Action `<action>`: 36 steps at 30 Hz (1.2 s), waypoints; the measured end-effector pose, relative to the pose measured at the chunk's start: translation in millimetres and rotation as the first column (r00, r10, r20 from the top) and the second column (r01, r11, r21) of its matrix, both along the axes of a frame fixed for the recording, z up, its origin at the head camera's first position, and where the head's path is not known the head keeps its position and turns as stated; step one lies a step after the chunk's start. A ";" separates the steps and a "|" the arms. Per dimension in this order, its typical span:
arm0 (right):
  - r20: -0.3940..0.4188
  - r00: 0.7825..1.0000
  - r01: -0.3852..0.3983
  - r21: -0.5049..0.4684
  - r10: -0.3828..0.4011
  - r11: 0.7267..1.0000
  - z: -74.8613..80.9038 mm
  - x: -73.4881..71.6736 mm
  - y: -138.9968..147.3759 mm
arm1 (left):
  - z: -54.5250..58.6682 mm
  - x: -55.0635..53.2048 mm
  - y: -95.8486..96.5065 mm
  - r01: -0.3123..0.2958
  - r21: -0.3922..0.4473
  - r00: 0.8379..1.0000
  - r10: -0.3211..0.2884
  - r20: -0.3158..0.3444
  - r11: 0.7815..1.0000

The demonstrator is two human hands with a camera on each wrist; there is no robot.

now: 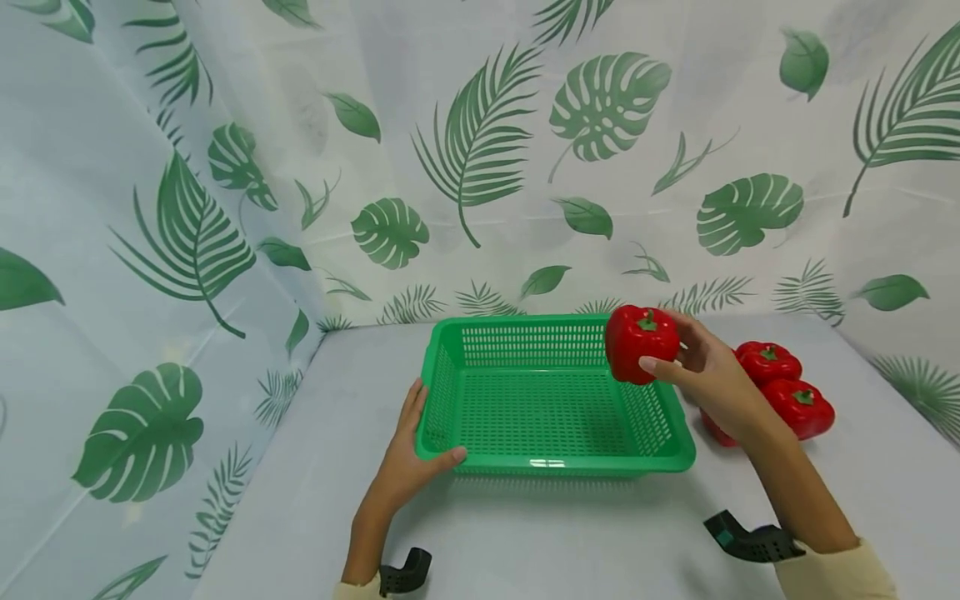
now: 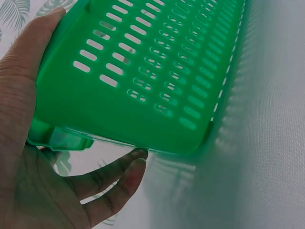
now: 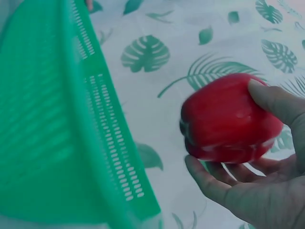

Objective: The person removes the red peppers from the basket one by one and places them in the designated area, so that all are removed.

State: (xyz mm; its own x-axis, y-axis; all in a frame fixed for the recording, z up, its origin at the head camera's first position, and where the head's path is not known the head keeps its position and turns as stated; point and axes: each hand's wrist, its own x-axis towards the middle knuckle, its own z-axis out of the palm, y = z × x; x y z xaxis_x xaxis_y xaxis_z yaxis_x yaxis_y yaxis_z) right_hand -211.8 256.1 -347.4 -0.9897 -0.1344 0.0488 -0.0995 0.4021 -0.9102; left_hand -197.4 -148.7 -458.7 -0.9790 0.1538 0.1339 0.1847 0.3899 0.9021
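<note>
A green plastic basket (image 1: 543, 408) with slotted walls stands on the white surface, nothing inside it. At its left front corner my left hand (image 1: 412, 471) holds the rim, thumb over the front edge and fingers along the left side. The left wrist view shows the thumb (image 2: 35, 40) against the basket wall (image 2: 133, 100). My right hand (image 1: 712, 375) grips a red bell pepper (image 1: 641, 343) between thumb and fingers, above the basket's right end. In the right wrist view the bell pepper (image 3: 231, 119) is held clear of the basket (image 3: 114, 143).
Several more red bell peppers (image 1: 798, 408) lie grouped right of the basket, partly hidden behind the right hand. A white cloth with green leaf prints (image 1: 480, 167) hangs behind and at the left. Each wrist wears a black strap (image 1: 757, 542).
</note>
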 end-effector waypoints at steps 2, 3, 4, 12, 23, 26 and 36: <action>-0.023 0.997 0.068 0.042 -0.067 0.997 -6.4 12.0 8.1 | -0.2 0.1 0.3 0.007 -0.002 1.000 -0.007 0.000 1.000; -0.037 0.995 0.095 0.048 -0.094 0.994 -9.7 17.1 11.6 | -0.1 0.2 0.2 0.009 -0.005 1.000 -0.009 -0.001 1.000; -0.051 0.991 0.124 0.049 -0.121 0.991 -13.0 21.7 14.5 | 0.0 0.2 0.0 0.010 -0.005 1.000 -0.010 -0.004 1.000; -0.193 0.917 0.351 -0.023 -0.349 0.936 -32.7 50.1 24.0 | 3.2 -1.6 -1.6 0.007 -0.002 1.000 -0.007 -0.011 1.000; -0.110 0.661 0.735 -0.104 -0.742 0.670 -53.7 82.2 21.2 | 0.0 0.9 -0.8 0.006 -0.006 1.000 -0.006 -0.017 1.000; -0.068 0.602 0.792 -0.075 -0.796 0.606 -63.4 87.6 23.8 | 0.3 0.7 -0.4 0.008 -0.006 1.000 -0.008 -0.025 1.000; 0.115 0.547 0.818 0.139 -0.829 0.559 -97.0 93.9 39.9 | -0.4 1.3 -0.1 0.012 -0.003 0.999 -0.012 -0.030 1.000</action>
